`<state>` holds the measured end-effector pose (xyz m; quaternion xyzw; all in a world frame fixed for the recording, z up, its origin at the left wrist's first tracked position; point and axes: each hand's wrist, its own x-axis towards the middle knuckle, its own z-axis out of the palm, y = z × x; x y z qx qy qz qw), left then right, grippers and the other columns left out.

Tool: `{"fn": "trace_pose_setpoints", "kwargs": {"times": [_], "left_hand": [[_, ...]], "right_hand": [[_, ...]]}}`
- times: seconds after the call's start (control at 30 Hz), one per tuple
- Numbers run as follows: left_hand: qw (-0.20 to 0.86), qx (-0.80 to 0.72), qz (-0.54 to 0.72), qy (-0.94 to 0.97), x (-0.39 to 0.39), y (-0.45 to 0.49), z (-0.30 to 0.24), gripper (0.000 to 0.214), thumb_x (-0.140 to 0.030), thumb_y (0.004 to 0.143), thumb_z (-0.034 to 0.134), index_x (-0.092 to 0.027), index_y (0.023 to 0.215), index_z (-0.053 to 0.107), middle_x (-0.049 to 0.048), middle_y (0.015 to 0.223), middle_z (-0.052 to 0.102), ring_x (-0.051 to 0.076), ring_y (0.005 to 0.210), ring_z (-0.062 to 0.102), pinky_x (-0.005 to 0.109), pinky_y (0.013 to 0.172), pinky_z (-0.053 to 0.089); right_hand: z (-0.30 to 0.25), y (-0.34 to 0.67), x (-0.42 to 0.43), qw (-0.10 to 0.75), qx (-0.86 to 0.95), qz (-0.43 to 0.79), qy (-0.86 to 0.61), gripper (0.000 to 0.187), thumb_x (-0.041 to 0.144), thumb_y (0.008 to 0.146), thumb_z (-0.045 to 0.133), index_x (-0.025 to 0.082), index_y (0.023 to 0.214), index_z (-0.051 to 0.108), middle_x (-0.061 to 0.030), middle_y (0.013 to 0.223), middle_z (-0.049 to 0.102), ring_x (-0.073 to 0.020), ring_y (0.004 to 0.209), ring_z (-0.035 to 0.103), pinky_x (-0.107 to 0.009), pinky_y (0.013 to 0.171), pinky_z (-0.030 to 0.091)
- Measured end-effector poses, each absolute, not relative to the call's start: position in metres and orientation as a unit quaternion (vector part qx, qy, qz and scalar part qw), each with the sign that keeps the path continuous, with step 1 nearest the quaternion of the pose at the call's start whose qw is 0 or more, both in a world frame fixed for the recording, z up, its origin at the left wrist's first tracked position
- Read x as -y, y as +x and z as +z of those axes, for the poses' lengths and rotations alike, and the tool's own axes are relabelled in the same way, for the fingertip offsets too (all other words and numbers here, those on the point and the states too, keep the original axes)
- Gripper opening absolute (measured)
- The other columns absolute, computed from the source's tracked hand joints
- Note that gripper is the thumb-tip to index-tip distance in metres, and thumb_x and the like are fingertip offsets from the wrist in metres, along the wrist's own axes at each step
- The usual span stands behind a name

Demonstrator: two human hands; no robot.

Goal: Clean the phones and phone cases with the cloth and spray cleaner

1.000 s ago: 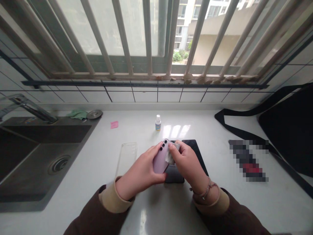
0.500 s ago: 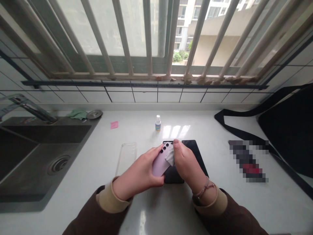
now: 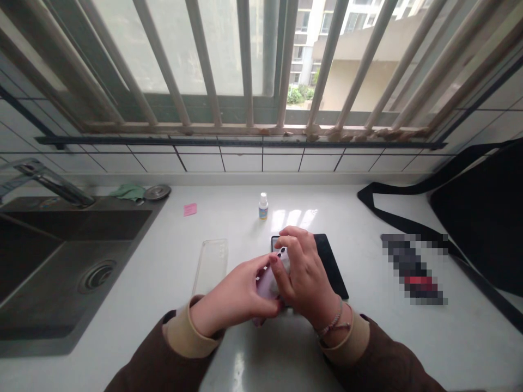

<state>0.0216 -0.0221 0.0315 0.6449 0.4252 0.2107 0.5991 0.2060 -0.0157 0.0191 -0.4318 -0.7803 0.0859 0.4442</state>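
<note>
Head view. Item: lilac smartphone (image 3: 267,286), gripped tilted between your hands, long axis slanting from lower left to upper right, camera end nearer your right hand (image 3: 306,277), whose fingers curl over it. Your left hand (image 3: 232,296) wraps the lower end. Mostly hidden there: perhaps a pale cloth (image 3: 285,265).

The left hand (image 3: 232,298) cradles a lilac smartphone (image 3: 265,286) (dark camera lenses showing) while the right hand (image 3: 306,277) covers its upper end. A clear phone case (image 3: 210,267) lies just beside them on the white counter (image 3: 163,348).
</note>
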Motion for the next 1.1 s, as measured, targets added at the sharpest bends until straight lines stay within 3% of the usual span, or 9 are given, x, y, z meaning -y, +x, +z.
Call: {"fn": "trace_pose_setpoints", "kwargs": {"times": [0.2, 0.37, 0.5, 0.63, 0.73, 0.83, 0.97, 1.1], "left_hand": [[0.603, -0.427, 0.191, 0.646, 0.02, 0.015, 0.031, 0.088, -0.027, 0.075, 0.085, -0.021, 0.157, 0.054, 0.0088, 0.112, 0.073, 0.019, 0.08, 0.066, 0.03, 0.066, 0.057], [0.616, -0.384, 0.186, 0.662, 0.017, 0.011, 0.033, 0.082, -0.03, 0.072, 0.087, -0.022, 0.15, 0.064, 0.0102, 0.123, 0.073, 0.028, 0.106, 0.068, 0.039, 0.089, 0.059], [0.643, -0.361, 0.166, 0.655, 0.014, 0.009, 0.034, 0.078, -0.033, 0.074, 0.086, -0.02, 0.148, 0.065, 0.0089, 0.116, 0.073, 0.026, 0.098, 0.067, 0.036, 0.084, 0.057], [0.687, -0.333, 0.155, 0.627, 0.014, 0.008, 0.033, 0.077, -0.036, 0.076, 0.087, -0.021, 0.148, 0.065, 0.0088, 0.116, 0.073, 0.027, 0.1, 0.068, 0.036, 0.083, 0.056], [0.734, -0.289, 0.165, 0.592, 0.015, 0.009, 0.033, 0.075, -0.039, 0.076, 0.09, -0.021, 0.145, 0.068, 0.0105, 0.121, 0.073, 0.03, 0.109, 0.068, 0.04, 0.09, 0.057], [0.769, -0.239, 0.193, 0.56, 0.017, 0.01, 0.034, 0.078, -0.043, 0.074, 0.093, -0.021, 0.145, 0.068, 0.0129, 0.129, 0.072, 0.034, 0.12, 0.067, 0.048, 0.105, 0.054], [0.797, -0.196, 0.213, 0.531, 0.019, 0.011, 0.035, 0.081, -0.041, 0.075, 0.095, -0.019, 0.147, 0.066, 0.0168, 0.141, 0.068, 0.037, 0.132, 0.063, 0.055, 0.119, 0.043], [0.802, -0.193, 0.206, 0.526, 0.019, 0.012, 0.037, 0.078, -0.038, 0.076, 0.094, -0.018, 0.146, 0.067, 0.0178, 0.144, 0.068, 0.037, 0.135, 0.062, 0.052, 0.117, 0.046]], "right_hand": [[0.012, 0.213, 0.002, 0.489, 0.694, 0.197, -0.49, 0.014, 0.029, 0.109, 0.046, 0.024, 0.11, 0.059, -0.0128, 0.125, 0.062, -0.0306, 0.127, 0.057, -0.052, 0.111, 0.044], [0.007, 0.218, -0.008, 0.49, 0.574, 0.398, -0.522, 0.029, 0.047, 0.108, 0.045, 0.024, 0.106, 0.063, -0.0094, 0.12, 0.066, -0.0285, 0.117, 0.061, -0.046, 0.107, 0.045], [0.008, 0.215, -0.005, 0.466, 0.5, 0.54, -0.491, 0.034, 0.053, 0.107, 0.049, 0.025, 0.101, 0.066, -0.0065, 0.122, 0.071, -0.0273, 0.12, 0.062, -0.043, 0.108, 0.045], [0.011, 0.214, -0.003, 0.447, 0.433, 0.646, -0.441, 0.032, 0.053, 0.103, 0.06, 0.023, 0.098, 0.071, -0.0077, 0.137, 0.07, -0.0268, 0.135, 0.059, -0.038, 0.106, 0.049], [0.012, 0.214, -0.001, 0.441, 0.406, 0.679, -0.423, 0.036, 0.06, 0.099, 0.066, 0.024, 0.1, 0.072, -0.0088, 0.135, 0.07, -0.0251, 0.118, 0.069, -0.033, 0.087, 0.057], [0.017, 0.214, 0.001, 0.438, 0.413, 0.685, -0.41, 0.041, 0.064, 0.098, 0.068, 0.024, 0.102, 0.072, -0.0102, 0.124, 0.073, -0.0228, 0.095, 0.072, -0.031, 0.071, 0.057], [0.025, 0.214, 0.002, 0.437, 0.436, 0.669, -0.414, 0.034, 0.055, 0.102, 0.064, 0.023, 0.107, 0.073, -0.0099, 0.13, 0.072, -0.0219, 0.095, 0.071, -0.032, 0.073, 0.058], [0.026, 0.214, 0.002, 0.452, 0.438, 0.644, -0.435, 0.03, 0.051, 0.102, 0.064, 0.023, 0.11, 0.072, -0.0093, 0.133, 0.071, -0.0229, 0.101, 0.07, -0.035, 0.08, 0.059]]}}
